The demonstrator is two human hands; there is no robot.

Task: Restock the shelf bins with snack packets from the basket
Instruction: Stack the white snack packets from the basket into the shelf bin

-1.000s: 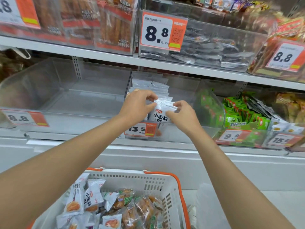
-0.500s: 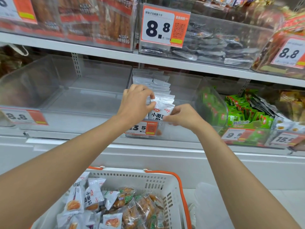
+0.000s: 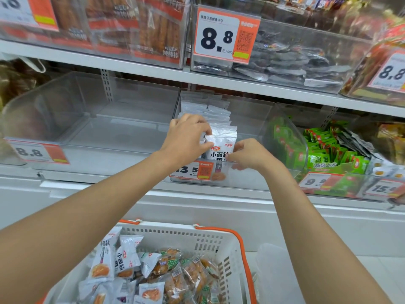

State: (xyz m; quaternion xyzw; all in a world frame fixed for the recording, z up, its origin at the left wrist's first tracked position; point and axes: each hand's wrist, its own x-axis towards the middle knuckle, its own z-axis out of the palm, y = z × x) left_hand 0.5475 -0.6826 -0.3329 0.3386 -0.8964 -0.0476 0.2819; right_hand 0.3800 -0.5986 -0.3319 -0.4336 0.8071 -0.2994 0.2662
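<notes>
Snack packet is held upright at the bin front. Its sides are pinched by left hand and right hand, equally near

Left forearm and right forearm extended forward, left hand and right hand with curled fingers pinching opposite edges of one white foil snack packet.

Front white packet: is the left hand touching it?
Touching. Head view shows the left hand pinching the front white packet at its upper left edge.
</notes>
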